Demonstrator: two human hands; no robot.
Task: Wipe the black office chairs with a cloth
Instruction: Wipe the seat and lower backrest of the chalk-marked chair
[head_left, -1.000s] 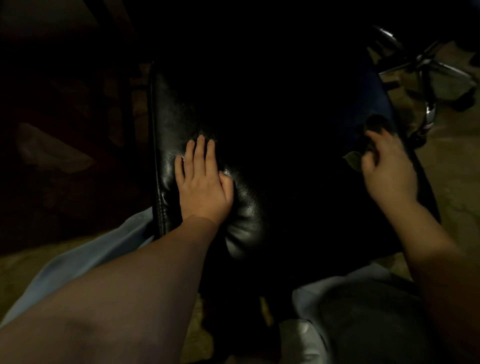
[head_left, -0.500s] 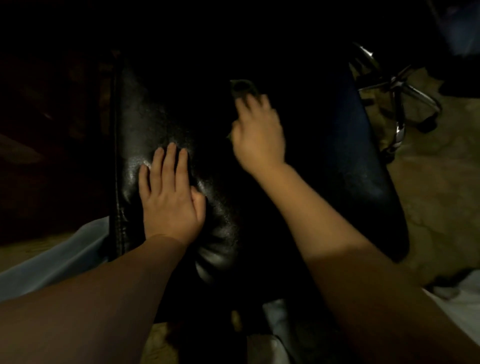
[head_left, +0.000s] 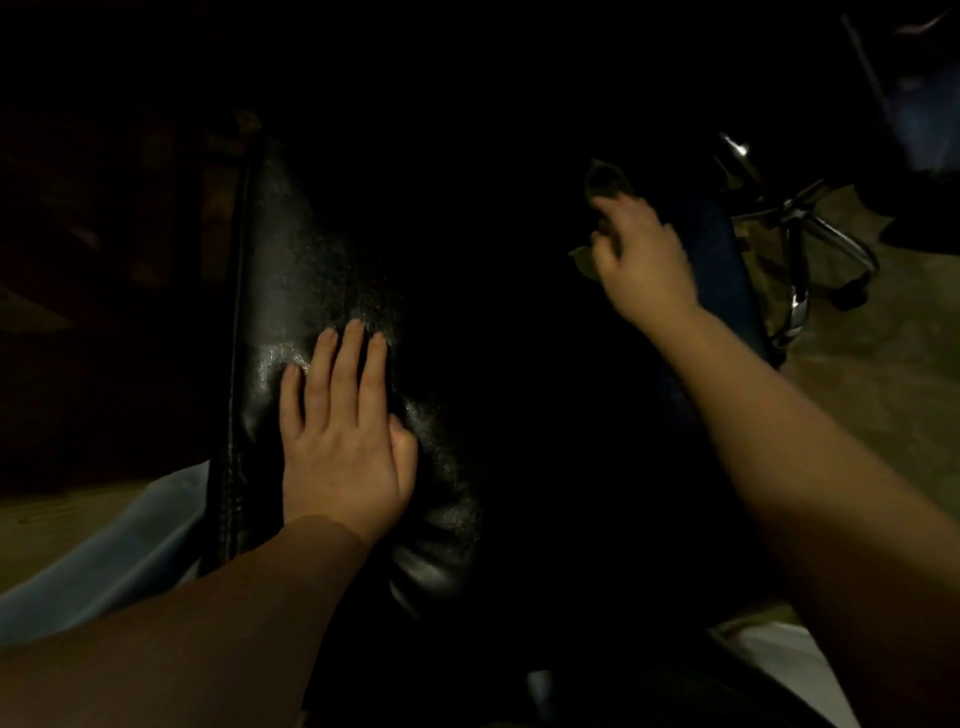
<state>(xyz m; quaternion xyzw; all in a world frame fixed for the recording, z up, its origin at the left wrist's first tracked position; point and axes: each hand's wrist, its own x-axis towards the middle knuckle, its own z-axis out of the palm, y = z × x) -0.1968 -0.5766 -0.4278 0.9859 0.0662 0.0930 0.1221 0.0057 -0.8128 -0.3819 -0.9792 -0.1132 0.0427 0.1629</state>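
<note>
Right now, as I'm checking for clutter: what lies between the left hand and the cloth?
Head view: only bare chair leather, much of it in deep shadow, between the left hand and the cloth.

Wears a pale blue-grey garment (head_left: 130, 551), visible near left and near right, possibly trousers in this dim view. Shows forearms (head_left: 208, 623) bare down to left hand (head_left: 343, 447) and right hand (head_left: 641, 260), short nails.

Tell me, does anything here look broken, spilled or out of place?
Nothing stands out. The left hand rests flat on the black chair, the right hand holds the cloth against it. No tear or spill shows, though most of it is too dark to judge.
</note>
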